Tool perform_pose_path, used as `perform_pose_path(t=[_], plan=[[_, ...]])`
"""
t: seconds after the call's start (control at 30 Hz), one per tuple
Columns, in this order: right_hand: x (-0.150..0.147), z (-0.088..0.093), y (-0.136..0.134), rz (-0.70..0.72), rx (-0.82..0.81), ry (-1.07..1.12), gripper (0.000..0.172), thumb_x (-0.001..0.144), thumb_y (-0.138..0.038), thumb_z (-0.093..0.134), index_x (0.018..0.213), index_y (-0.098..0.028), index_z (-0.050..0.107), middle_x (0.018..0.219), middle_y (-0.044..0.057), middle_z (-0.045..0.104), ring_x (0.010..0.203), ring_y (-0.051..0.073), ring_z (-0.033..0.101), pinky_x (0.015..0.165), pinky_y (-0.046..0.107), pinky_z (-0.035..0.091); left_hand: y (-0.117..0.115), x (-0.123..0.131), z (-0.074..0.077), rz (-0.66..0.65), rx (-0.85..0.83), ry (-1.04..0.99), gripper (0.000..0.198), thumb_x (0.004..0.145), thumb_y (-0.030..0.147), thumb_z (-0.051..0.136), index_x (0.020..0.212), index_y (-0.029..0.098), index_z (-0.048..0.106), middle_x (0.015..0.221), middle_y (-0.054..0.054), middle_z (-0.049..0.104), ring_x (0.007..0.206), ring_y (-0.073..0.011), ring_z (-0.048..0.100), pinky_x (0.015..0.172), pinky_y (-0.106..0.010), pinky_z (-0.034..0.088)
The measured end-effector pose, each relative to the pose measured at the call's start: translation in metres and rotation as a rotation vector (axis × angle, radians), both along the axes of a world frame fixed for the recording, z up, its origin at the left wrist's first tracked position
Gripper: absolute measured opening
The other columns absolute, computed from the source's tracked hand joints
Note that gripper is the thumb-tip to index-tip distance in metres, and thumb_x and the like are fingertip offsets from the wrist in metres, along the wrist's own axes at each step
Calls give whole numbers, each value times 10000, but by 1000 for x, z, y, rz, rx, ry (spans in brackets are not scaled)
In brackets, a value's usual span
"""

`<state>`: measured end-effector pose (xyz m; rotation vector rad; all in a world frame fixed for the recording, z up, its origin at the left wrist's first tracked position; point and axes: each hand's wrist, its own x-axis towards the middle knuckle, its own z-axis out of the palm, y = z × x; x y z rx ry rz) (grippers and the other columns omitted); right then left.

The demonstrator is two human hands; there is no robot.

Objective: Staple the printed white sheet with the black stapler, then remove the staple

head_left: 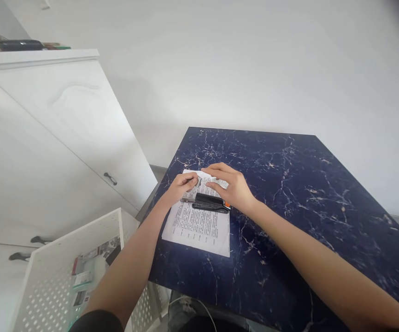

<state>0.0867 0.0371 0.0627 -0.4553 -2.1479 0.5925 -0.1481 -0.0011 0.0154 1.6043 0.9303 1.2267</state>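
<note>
Black oblong stapler point(210, 201): seemingly delicate handling.
At ten o'clock, your left hand point(182, 185) pinches a dark sliver point(200, 181); right hand point(234, 185) spread; precision needed next.

Paper sheet point(194, 226) on the tabletop point(289, 161), beneath left grip point(183, 184) and right grip point(229, 183); stapler point(210, 203) on the sheet, just nearside of both; basket point(128, 225) and cabinet point(82, 124) left of left grip; wall point(255, 69) beyond.
</note>
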Motion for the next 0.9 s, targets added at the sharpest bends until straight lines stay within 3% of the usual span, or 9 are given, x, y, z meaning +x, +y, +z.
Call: perform_pose_path(t=[0.13, 0.37, 0.47, 0.6, 0.73, 0.83, 0.9], plan=[[-14, -5, 15, 136, 73, -56, 247, 994, -246, 631, 1188, -325, 763, 1216, 34, 741, 1168, 243, 679, 1007, 483, 588, -3, 3, 3, 32, 19, 27, 371, 992, 530, 588, 853, 189, 628, 632, 46, 310, 531, -99, 264, 508, -271, 231], [-17, -10, 19, 155, 61, -52, 200, 1016, -265, 581, 950, -293, 767, 1075, 34, 764, 1066, 229, 705, 955, 454, 606, -2, 6, 3, 67, 9, 81, 419, 988, 586, 567, 878, 191, 652, 591, 48, 362, 496, -102, 326, 495, -262, 278], [-18, -9, 15, 52, 1, -21, 149, 984, -278, 629, 888, -279, 742, 1004, 41, 753, 984, 229, 706, 903, 437, 611, 1, 1, 1, 210, 63, 97, 411, 1010, 578, 532, 971, 198, 682, 569, 56, 372, 484, -103, 353, 491, -248, 293], [-19, -8, 1, -117, -139, 79, 113, 905, -306, 743, 810, -250, 717, 909, 36, 741, 823, 208, 696, 793, 407, 623, 3, -13, 5, 403, 138, 59, 389, 1003, 554, 569, 868, 192, 617, 669, 24, 511, 542, -89, 426, 509, -222, 324], [-24, -7, -16, -75, -289, 77, 155, 874, -368, 774, 807, -236, 728, 866, 33, 744, 775, 189, 707, 774, 383, 646, -2, -21, 10, 327, 77, -37, 389, 1007, 565, 555, 888, 195, 589, 818, -21, 620, 568, -84, 467, 487, -215, 315], [-28, -8, -18, -101, -351, 104, 184, 844, -395, 797, 800, -226, 736, 827, 31, 749, 744, 183, 710, 767, 381, 651, -5, -22, 6, 293, 61, 34, 372, 1012, 555, 544, 943, 198, 625, 770, 0, 561, 547, -92, 426, 486, -225, 320], [-28, -11, -13, -142, -380, 101, 200, 824, -407, 810, 786, -223, 741, 810, 35, 755, 731, 188, 710, 752, 386, 647, -6, -24, 1, 355, 71, 168, 360, 1036, 523, 505, 957, 201, 645, 703, 20, 493, 546, -106, 405, 518, -237, 342]])
